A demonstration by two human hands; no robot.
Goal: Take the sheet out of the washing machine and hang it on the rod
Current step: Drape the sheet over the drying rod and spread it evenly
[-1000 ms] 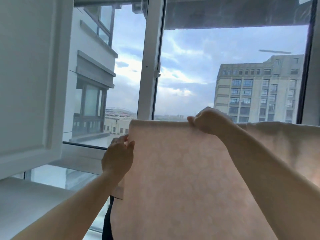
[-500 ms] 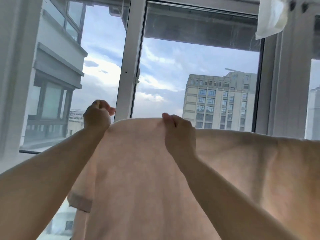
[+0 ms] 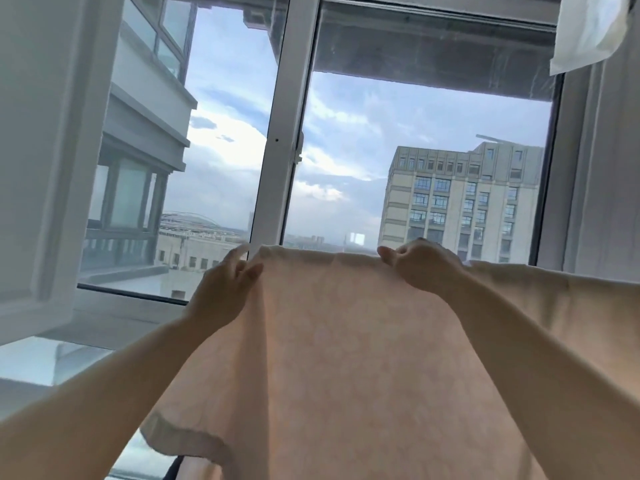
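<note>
Hanging step, by the look of it: sheet (image 3: 346, 358) out of the machine and stretched up before the window (image 3: 415, 161), top edge level across the view. Left hand (image 3: 221, 292) pinching the left corner, right hand (image 3: 420, 268) curled over the top edge. Rod not visible. Next: probably smoothing and evening the edge. Pale peach, faintly patterned, light glowing through, hem curling at lower left

No text, label, brand, number or sign can be read anywhere in this view.
</note>
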